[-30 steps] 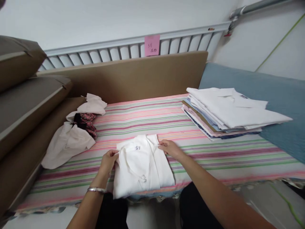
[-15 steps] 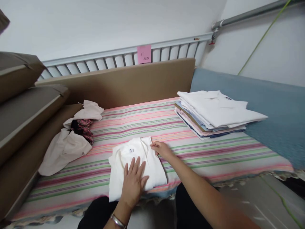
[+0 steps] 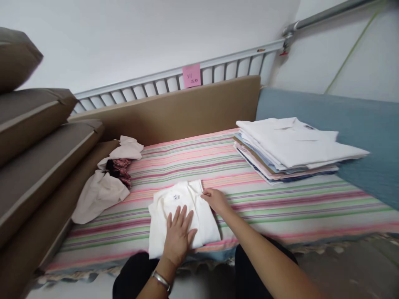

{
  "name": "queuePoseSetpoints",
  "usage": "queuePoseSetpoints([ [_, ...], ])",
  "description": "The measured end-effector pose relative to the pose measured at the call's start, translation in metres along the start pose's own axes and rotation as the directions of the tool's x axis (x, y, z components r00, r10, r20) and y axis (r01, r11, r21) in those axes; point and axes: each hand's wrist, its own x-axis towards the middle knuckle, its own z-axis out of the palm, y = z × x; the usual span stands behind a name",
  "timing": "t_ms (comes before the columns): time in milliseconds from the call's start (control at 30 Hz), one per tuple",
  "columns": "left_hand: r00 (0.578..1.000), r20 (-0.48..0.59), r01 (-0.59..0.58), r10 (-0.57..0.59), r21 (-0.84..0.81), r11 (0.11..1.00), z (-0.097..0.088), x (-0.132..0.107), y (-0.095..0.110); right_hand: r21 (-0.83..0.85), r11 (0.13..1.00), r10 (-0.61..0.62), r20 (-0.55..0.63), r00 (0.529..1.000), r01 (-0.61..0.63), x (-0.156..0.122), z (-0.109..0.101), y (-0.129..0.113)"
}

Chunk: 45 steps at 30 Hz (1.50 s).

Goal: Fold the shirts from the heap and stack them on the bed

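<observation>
A folded white shirt [image 3: 162, 216] lies on the striped cloth near its front edge, its neck label facing up. My left hand [image 3: 178, 236] rests flat on the middle of it with fingers spread. At the shirt's upper right edge, my right hand [image 3: 214, 199] pinches the fabric between thumb and fingers. Off to the right stands a pile of folded shirts [image 3: 286, 149], with white on top and blue, brown, pink and dark layers below.
Crumpled garments [image 3: 104, 191], white and patterned, lie at the left beside stacked brown cushions [image 3: 40, 124]. A brown board [image 3: 187, 106] runs along the back before a white radiator [image 3: 140, 91] bearing a pink note [image 3: 191, 75]. The striped cloth [image 3: 187, 155] covers the surface.
The view has shifted slightly, so most things appear a little farther right. My left hand stays flat on the shirt, and my right hand keeps its pinch at the edge.
</observation>
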Motion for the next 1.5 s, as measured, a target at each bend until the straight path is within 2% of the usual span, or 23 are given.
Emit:
queuePoseSetpoints([
  [100,0.998,0.024,0.064,-0.061,-0.217,0.974,-0.012,0.002,-0.003,0.008,1.0,0.015,0.032,0.999,-0.016,0.004,0.004,0.006],
  [167,0.974,-0.045,0.184,-0.223,-0.425,0.886,-0.023,0.002,-0.017,-0.063,0.997,0.038,0.042,0.998,-0.035,0.007,0.004,0.012],
  [200,0.926,-0.071,0.28,-0.371,-0.529,0.801,-0.029,0.002,-0.028,-0.095,0.995,0.044,0.045,0.998,-0.039,0.008,0.004,0.014],
  [233,0.843,-0.066,0.387,-0.534,-0.615,0.687,-0.034,0.002,-0.042,-0.119,0.992,0.046,0.048,0.998,-0.04,0.009,0.004,0.016],
  [267,0.738,-0.03,0.485,-0.674,-0.67,0.562,-0.038,0.001,-0.057,-0.137,0.99,0.045,0.053,0.998,-0.038,0.009,0.004,0.017],
  [300,0.638,0.025,0.567,-0.77,-0.692,0.447,-0.041,0.001,-0.073,-0.151,0.988,0.045,0.058,0.997,-0.036,0.009,0.004,0.018],
  [333,0.56,0.085,0.631,-0.824,-0.689,0.358,-0.043,0.001,-0.088,-0.159,0.987,0.047,0.062,0.997,-0.037,0.009,0.003,0.017],
  [367,0.514,0.139,0.676,-0.846,-0.673,0.3,-0.043,0.002,-0.101,-0.166,0.985,0.052,0.065,0.997,-0.04,0.009,0.002,0.016],
  [400,0.496,0.185,0.705,-0.848,-0.656,0.269,-0.042,0.004,-0.112,-0.171,0.984,0.054,0.067,0.996,-0.042,0.008,0.002,0.015],
  [467,0.484,0.281,0.741,-0.829,-0.636,0.216,-0.039,0.011,-0.126,-0.181,0.982,0.06,0.066,0.996,-0.047,0.007,0.001,0.013],
  [567,0.47,0.415,0.773,-0.779,-0.62,0.136,-0.036,0.024,-0.131,-0.191,0.98,0.071,0.068,0.995,-0.056,0.006,0.0,0.012],
  [633,0.495,0.44,0.758,-0.749,-0.64,0.124,-0.037,0.031,-0.129,-0.19,0.98,0.074,0.069,0.995,-0.059,0.006,0.0,0.012],
  [700,0.543,0.429,0.724,-0.721,-0.675,0.144,-0.037,0.033,-0.126,-0.191,0.98,0.077,0.076,0.994,-0.062,0.006,0.0,0.012],
  [767,0.569,0.419,0.714,-0.707,-0.678,0.173,-0.033,0.033,-0.124,-0.192,0.978,0.094,0.08,0.992,-0.077,0.007,0.0,0.012],
  [900,0.535,0.37,0.772,-0.759,-0.58,0.262,-0.015,0.031,-0.12,-0.185,0.976,0.126,0.058,0.99,-0.113,0.008,0.0,0.01],
  [1000,0.541,0.266,0.791,-0.798,-0.484,0.375,-0.003,0.033,-0.117,-0.197,0.974,0.12,0.045,0.992,-0.108,0.009,0.001,0.01],
  [1100,0.551,0.199,0.802,-0.811,-0.396,0.448,0.0,0.035,-0.112,-0.218,0.97,0.112,0.016,0.994,-0.106,0.008,0.003,0.011],
  [1233,0.564,0.171,0.802,-0.808,-0.349,0.485,-0.001,0.034,-0.11,-0.245,0.963,0.11,-0.009,0.994,-0.109,0.006,0.005,0.01],
  [1433,0.583,0.15,0.775,-0.799,-0.399,0.491,0.0,0.031,-0.111,-0.266,0.96,0.075,-0.071,0.995,-0.092,0.005,0.005,0.013],
  [1500,0.578,0.142,0.771,-0.803,-0.418,0.481,0.0,0.029,-0.11,-0.258,0.966,0.001,-0.134,0.991,-0.035,0.002,0.004,0.011],
])
